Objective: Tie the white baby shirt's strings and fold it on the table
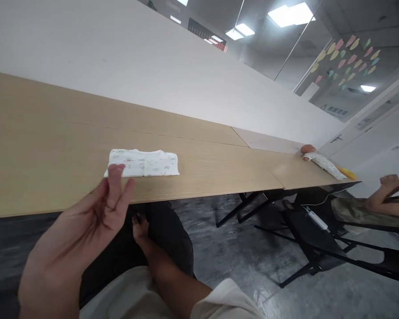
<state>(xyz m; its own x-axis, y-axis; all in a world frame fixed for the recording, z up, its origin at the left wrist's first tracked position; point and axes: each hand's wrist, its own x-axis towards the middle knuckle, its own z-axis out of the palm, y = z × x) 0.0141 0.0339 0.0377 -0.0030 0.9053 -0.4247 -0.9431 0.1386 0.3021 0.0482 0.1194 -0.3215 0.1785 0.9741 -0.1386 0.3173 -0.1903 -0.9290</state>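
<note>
A folded white cloth (153,163) with small coloured prints lies flat on the light wood table (213,170), close to its front edge. My left hand (89,217) is raised in front of the table, palm partly toward me. Its fingers are loosely bent and apart, with nothing in them, and the fingertips overlap the cloth's left end in view. Whether they touch it I cannot tell. Down on my dark trouser leg rests my right hand (140,228), below the table edge, its fingers a little apart and holding nothing visible.
At the table's far right end lie a round brownish object (307,149), white printed fabric (326,165) and something yellow (347,173). A white wall (136,62) borders the back. Black folding chairs (306,235) stand right, near another person's arm (382,197).
</note>
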